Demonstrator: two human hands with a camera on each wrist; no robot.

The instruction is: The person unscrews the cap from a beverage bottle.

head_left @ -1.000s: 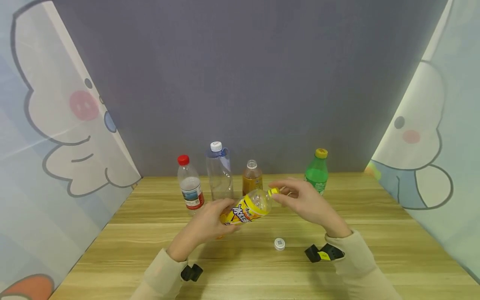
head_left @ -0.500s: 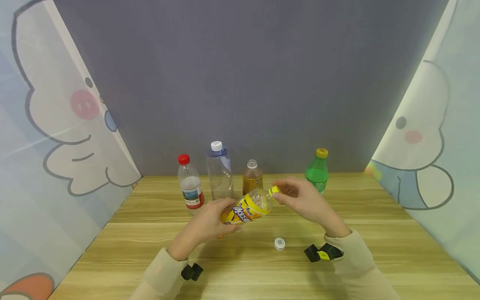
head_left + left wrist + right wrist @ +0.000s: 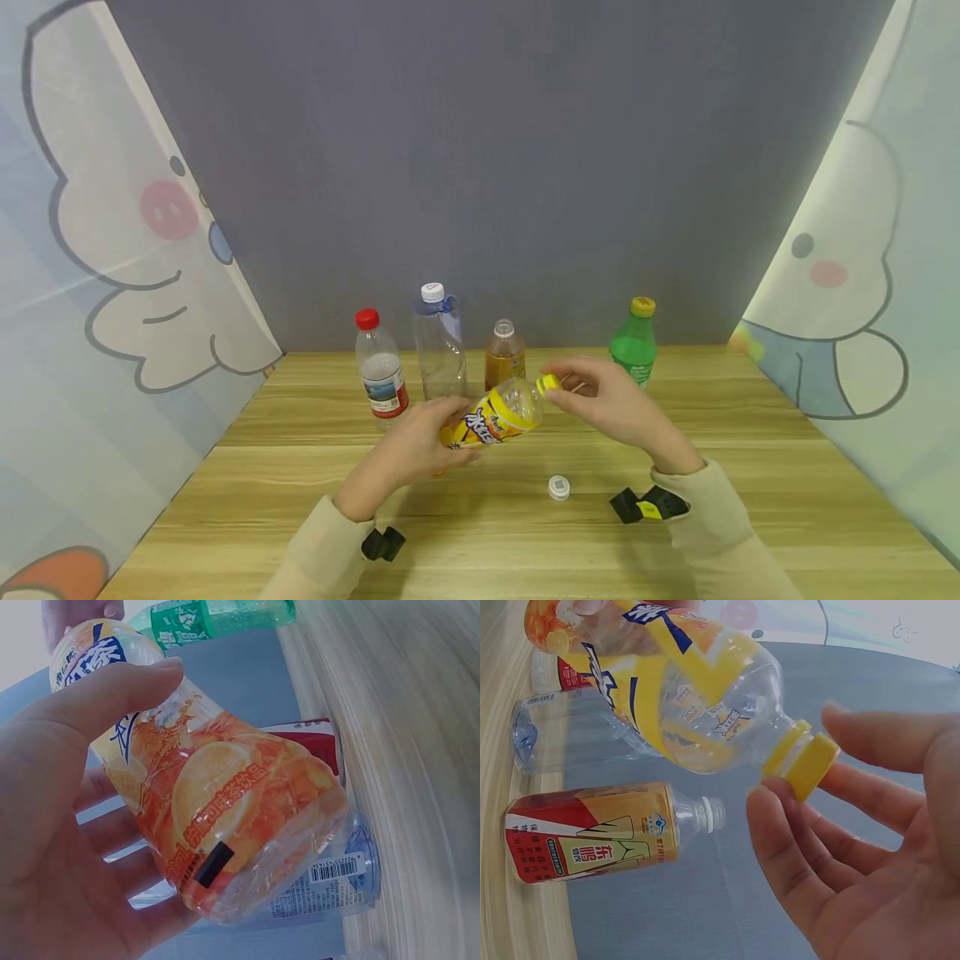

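My left hand [image 3: 423,442] grips a drink bottle [image 3: 697,712] with a yellow and orange label around its body. It is held tilted above the table, neck pointing up and to the right. In the left wrist view the thumb lies across the label and the fingers wrap behind. At the neck, my right hand [image 3: 607,404] has thumb and fingertips on either side of the yellow bottle cap [image 3: 814,766]. A pale gap shows between this cap and the yellow ring below it. A loose white bottle cap [image 3: 558,488] lies on the table below the hands.
Behind stand a red-capped water bottle [image 3: 382,375], a tall clear bottle [image 3: 438,354] with a white cap, and an uncapped amber bottle [image 3: 505,358]. A green bottle [image 3: 633,346] stands to the right, partly behind my right hand. A grey panel [image 3: 480,167] closes off the back.
The right fingers shift slightly around the yellow cap. The left hand and the tilted bottle stay nearly where they were; the other bottles and the white cap have not moved.
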